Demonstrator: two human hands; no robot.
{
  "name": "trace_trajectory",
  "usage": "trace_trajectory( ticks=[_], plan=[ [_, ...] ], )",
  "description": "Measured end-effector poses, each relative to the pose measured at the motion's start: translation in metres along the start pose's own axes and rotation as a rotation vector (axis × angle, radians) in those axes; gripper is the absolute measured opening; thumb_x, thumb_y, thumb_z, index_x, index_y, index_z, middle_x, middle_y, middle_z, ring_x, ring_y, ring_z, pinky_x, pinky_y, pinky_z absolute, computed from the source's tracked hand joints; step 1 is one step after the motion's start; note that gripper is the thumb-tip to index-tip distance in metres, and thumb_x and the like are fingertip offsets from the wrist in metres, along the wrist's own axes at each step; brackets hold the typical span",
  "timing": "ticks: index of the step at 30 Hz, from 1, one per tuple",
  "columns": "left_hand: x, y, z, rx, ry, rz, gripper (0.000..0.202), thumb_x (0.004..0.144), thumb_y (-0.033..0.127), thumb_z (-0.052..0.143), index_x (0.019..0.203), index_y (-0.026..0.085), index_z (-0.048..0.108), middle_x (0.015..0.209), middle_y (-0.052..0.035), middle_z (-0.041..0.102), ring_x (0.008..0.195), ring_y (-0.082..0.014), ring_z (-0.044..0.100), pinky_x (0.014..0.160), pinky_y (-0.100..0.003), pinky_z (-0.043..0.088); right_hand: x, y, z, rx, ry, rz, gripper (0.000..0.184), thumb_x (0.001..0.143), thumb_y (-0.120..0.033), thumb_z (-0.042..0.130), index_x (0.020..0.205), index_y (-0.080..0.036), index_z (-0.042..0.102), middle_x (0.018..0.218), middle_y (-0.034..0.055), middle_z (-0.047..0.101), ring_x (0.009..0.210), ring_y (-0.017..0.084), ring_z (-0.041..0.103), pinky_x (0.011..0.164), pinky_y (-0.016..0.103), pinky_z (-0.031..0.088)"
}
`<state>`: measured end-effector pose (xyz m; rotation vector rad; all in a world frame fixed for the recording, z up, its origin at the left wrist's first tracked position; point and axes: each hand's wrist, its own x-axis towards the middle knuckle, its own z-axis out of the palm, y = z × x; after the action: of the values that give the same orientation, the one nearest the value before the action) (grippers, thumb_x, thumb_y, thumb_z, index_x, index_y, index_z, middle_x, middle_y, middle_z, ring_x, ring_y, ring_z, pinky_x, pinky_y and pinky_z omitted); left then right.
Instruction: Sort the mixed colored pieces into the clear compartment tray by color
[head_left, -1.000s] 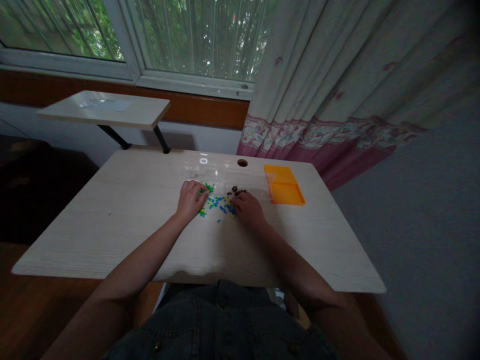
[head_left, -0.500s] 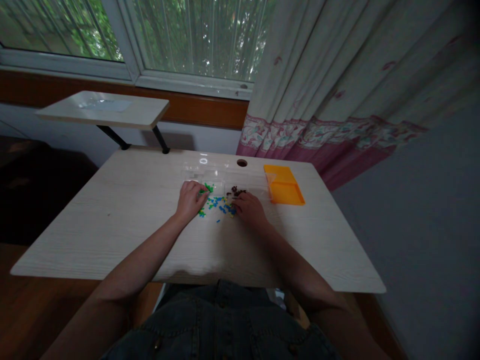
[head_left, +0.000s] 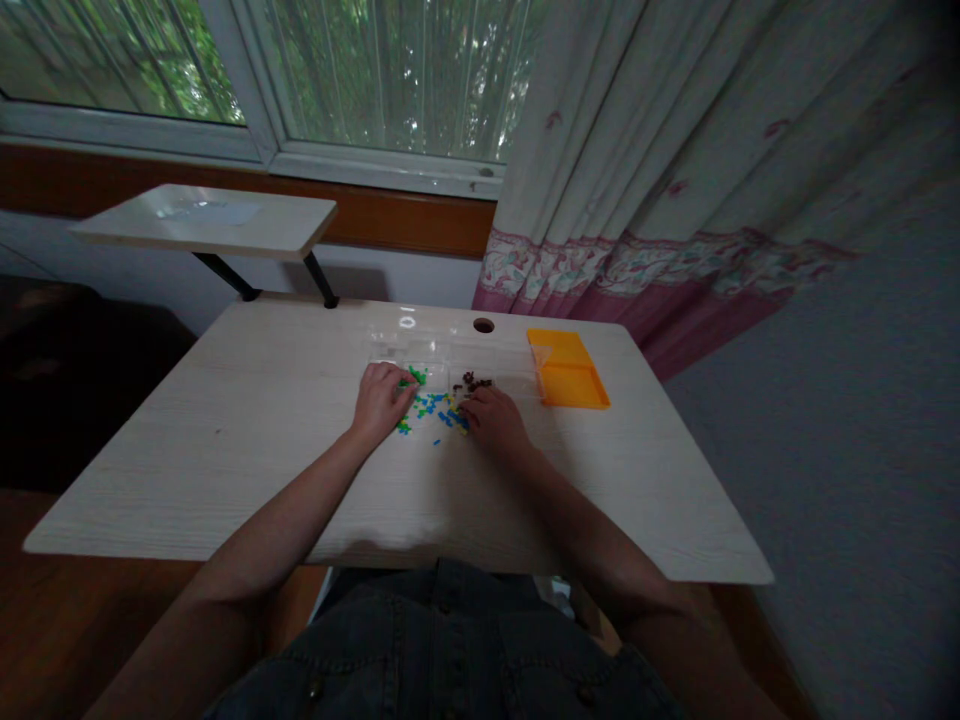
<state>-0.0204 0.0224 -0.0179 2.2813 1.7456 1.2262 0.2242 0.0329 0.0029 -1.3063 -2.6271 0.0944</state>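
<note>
My left hand (head_left: 378, 402) rests at the left front of a clear plastic compartment box (head_left: 510, 358). Its thumb and fingers are brought together beside small green pieces (head_left: 418, 375) lying in one compartment; whatever they pinch is too small to make out. Over the right side of a loose scatter of tiny blue, yellow and green pieces (head_left: 431, 402) is my right hand (head_left: 496, 420), fingers bent down and closed at the tips. What it grips, if anything, is hidden. Dark brown pieces (head_left: 471, 379) sit in a compartment just beyond its fingers.
An orange tray (head_left: 576, 385) lies right of the clear box on the pale wooden desk (head_left: 285, 430). The desk has a round hole (head_left: 484, 325) near its back edge. A raised shelf (head_left: 285, 225) stands at the back left, and a curtain (head_left: 600, 200) hangs behind the right side.
My right hand has shifted very slightly left over the loose pieces. My left hand stays in the same place beside the green ones.
</note>
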Motion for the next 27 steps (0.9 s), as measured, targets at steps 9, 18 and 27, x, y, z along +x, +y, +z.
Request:
trace_trajectory(
  ticks=[9, 18, 27],
  plan=[
    [0.001, -0.001, 0.0, 0.024, 0.021, -0.008, 0.017, 0.09, 0.035, 0.059, 0.093, 0.022, 0.068, 0.092, -0.007, 0.062, 0.095, -0.0253, 0.053, 0.089, -0.043, 0.042, 0.001, 0.001, 0.001, -0.001, 0.026, 0.002, 0.018, 0.092, -0.023, 0.055, 0.091, -0.02, 0.073, 0.095, 0.0087, 0.065, 0.093, 0.021, 0.054, 0.082, 0.031, 0.039],
    [0.002, -0.009, 0.0, 0.09, 0.114, -0.125, 0.028, 0.091, 0.042, 0.056, 0.081, 0.021, 0.07, 0.084, -0.007, 0.061, 0.088, -0.0252, 0.052, 0.083, -0.042, 0.042, 0.001, 0.012, 0.006, 0.149, 0.096, 0.052, 0.015, 0.089, -0.019, 0.059, 0.092, -0.02, 0.074, 0.095, 0.0074, 0.067, 0.095, 0.021, 0.057, 0.087, 0.031, 0.043],
    [0.001, 0.0, -0.002, -0.001, 0.069, -0.01, 0.024, 0.095, 0.036, 0.051, 0.095, 0.021, 0.07, 0.091, -0.0069, 0.061, 0.094, -0.0236, 0.052, 0.087, -0.041, 0.044, 0.004, 0.014, 0.005, 0.493, 0.169, 0.162, 0.015, 0.087, -0.022, 0.062, 0.091, -0.018, 0.075, 0.088, 0.0054, 0.067, 0.083, 0.016, 0.059, 0.079, 0.029, 0.046]
  ],
)
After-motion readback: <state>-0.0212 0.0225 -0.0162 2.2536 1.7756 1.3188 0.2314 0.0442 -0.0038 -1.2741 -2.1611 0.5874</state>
